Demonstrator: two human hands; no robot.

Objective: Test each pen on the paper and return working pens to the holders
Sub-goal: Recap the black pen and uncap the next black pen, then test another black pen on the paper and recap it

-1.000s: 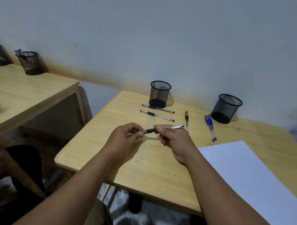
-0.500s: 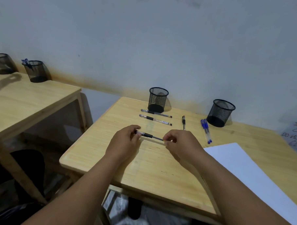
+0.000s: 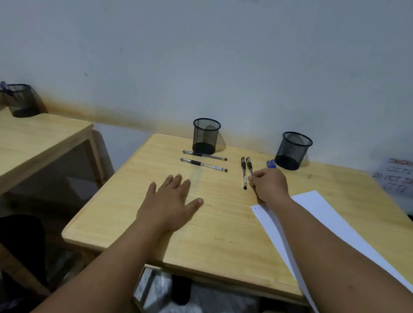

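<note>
Wood counter (image 3: 221,228) stands against a pale wall, with a second counter (image 3: 36,137) apart at the left carrying its own mesh holder (image 3: 22,101). Two empty mesh holders (image 3: 206,136) (image 3: 293,150) stand by the far edge, black pens (image 3: 204,165) lying before them. Paper (image 3: 340,221) covers the right side. Left hand (image 3: 170,204) lies spread flat; right hand (image 3: 269,184) pinches a black pen (image 3: 249,165), hiding most of the blue pens (image 3: 271,164).

Wooden table (image 3: 132,214) pale, smooth, satin grain. Both pen holders (image 3: 206,135) (image 3: 293,150) black wire mesh, matt. Pens (image 3: 204,165) glossy clear plastic, black grips. Paper sheet (image 3: 321,208) white, matt.
</note>
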